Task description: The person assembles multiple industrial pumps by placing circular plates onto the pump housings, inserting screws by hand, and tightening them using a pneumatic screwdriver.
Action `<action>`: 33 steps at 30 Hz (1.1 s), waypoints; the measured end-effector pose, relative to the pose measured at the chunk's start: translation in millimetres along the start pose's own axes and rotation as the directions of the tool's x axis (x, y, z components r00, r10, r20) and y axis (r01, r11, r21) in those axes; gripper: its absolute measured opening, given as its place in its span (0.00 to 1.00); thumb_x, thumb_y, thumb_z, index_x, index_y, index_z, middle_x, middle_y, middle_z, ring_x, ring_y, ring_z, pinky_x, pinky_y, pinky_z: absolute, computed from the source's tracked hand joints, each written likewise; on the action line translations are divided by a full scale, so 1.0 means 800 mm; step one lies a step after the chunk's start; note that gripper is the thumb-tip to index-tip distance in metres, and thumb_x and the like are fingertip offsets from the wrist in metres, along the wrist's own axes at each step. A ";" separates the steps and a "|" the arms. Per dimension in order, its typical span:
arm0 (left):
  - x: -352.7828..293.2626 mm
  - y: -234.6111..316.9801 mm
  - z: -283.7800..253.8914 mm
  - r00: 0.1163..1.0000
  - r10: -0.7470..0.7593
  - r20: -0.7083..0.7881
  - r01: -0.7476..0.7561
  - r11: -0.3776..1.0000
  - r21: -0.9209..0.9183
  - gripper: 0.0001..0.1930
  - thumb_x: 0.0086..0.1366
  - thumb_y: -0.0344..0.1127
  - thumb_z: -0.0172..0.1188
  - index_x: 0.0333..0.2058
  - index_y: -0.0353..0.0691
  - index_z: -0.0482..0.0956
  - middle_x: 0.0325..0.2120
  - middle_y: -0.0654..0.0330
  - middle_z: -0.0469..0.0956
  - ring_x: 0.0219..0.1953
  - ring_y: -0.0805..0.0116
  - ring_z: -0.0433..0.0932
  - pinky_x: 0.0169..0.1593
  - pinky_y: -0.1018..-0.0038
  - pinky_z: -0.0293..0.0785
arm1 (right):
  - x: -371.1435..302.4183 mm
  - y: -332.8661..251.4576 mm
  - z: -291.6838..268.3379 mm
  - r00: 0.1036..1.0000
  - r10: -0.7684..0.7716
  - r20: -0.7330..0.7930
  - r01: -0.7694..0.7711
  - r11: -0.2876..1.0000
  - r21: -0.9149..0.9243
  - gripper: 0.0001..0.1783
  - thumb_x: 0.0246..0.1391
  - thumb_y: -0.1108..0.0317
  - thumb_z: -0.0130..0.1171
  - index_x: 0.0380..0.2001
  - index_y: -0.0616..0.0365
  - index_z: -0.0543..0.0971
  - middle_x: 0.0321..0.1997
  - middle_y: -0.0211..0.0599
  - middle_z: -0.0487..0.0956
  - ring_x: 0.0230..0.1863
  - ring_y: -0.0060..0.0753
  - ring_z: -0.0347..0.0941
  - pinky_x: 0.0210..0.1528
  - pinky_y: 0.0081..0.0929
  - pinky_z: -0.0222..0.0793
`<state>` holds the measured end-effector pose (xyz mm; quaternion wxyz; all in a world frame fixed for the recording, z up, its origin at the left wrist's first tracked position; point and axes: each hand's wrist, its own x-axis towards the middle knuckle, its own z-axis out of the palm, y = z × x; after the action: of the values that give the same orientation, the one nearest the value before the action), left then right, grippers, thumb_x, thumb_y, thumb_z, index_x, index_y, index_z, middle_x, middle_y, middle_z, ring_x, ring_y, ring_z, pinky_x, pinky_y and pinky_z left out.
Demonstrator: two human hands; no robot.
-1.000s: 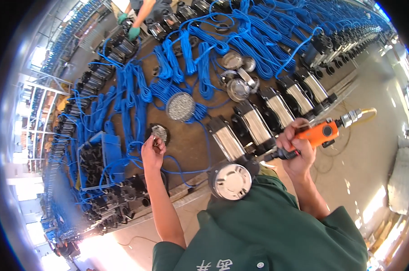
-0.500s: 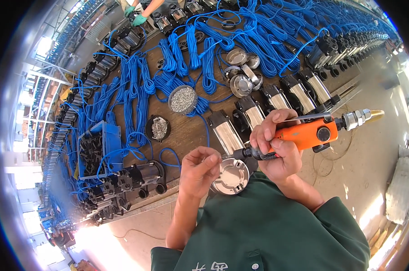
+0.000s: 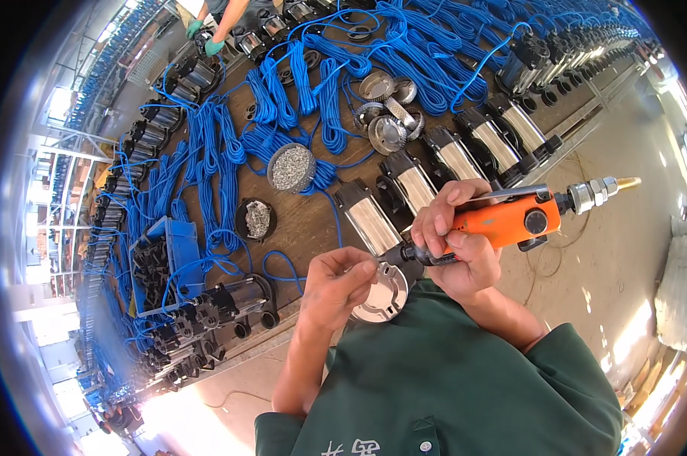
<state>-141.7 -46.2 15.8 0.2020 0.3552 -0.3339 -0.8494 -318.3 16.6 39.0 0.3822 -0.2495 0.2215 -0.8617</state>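
Observation:
My right hand (image 3: 461,247) is wrapped round an orange air screwdriver (image 3: 503,222) with a black nose and a lever along its top. The tool lies roughly level, its tip pointing left. My left hand (image 3: 330,292) is closed in a pinch beside that tip; whatever the fingers hold is too small or hidden to make out. Just below the tip, against my front, is a round silver metal end face (image 3: 389,300) with slots near its rim, partly covered by my left fingers. A pump with a silver body (image 3: 374,222) lies on the bench beyond the tool.
More silver-and-black pumps (image 3: 457,156) line the bench edge. Beyond them are coiled blue cables (image 3: 298,83), metal strainer parts (image 3: 389,133), a bowl of small hardware (image 3: 290,169), a dark bowl (image 3: 257,220) and a blue crate (image 3: 180,262). A co-worker's gloved hand (image 3: 213,47) works at the far side.
The view has shifted a little, moving the bench things left. My left fingers now cover more of the metal end face. The right hand keeps its grip on the screwdriver.

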 end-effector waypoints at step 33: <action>0.011 -0.008 0.006 0.980 -0.185 0.067 0.197 0.923 -0.331 0.07 0.66 0.31 0.57 0.36 0.31 0.75 0.25 0.60 0.73 0.16 0.84 0.56 0.17 0.86 0.52 | 0.004 -0.017 -0.028 0.977 -0.068 0.201 0.056 0.996 0.064 0.18 0.43 0.72 0.50 0.41 0.57 0.65 0.30 0.32 0.68 0.19 0.20 0.63 0.30 0.25 0.65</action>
<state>-151.4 -44.8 9.7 0.1704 0.3318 -0.1512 -0.9154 -340.7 27.0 30.4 0.3830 -0.3319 0.1483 -0.8492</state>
